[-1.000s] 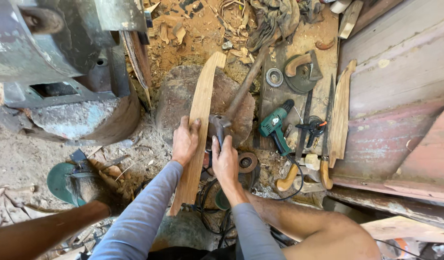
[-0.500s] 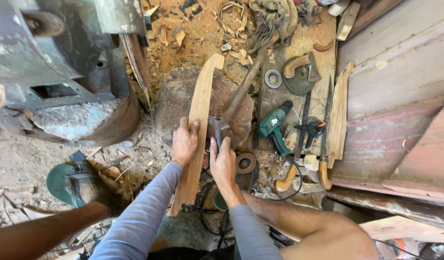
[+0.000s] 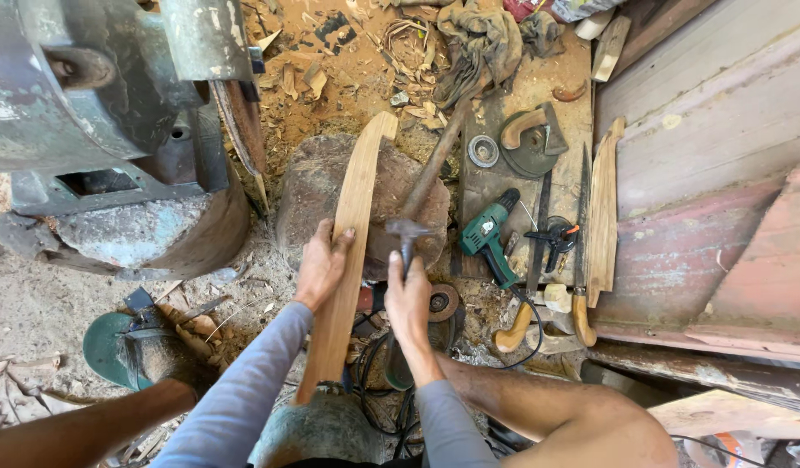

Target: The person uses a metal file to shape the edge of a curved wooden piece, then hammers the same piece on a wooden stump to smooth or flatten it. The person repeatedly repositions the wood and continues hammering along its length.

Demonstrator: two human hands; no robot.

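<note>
A long, curved wooden plank [image 3: 352, 225] lies across a big brown stone block [image 3: 313, 195], running from my lap up to the sawdust. My left hand [image 3: 323, 264] grips the plank near its middle, fingers over its edge. My right hand [image 3: 407, 303] is closed around the handle of a hammer [image 3: 407, 232] whose dark metal head stands just right of the plank, over the block. Both sleeves are grey.
A grey metal machine [image 3: 105, 104] fills the upper left. A green power drill [image 3: 486, 238], scissors [image 3: 551, 238], a saw-like blade [image 3: 582, 217], wooden pieces and a disc lie on a board to the right. Cables run near my knees. My bare legs frame the bottom.
The hammer has come up: its head now shows clearly above my right hand, slightly lifted from the plank. My left hand stays on the plank.
</note>
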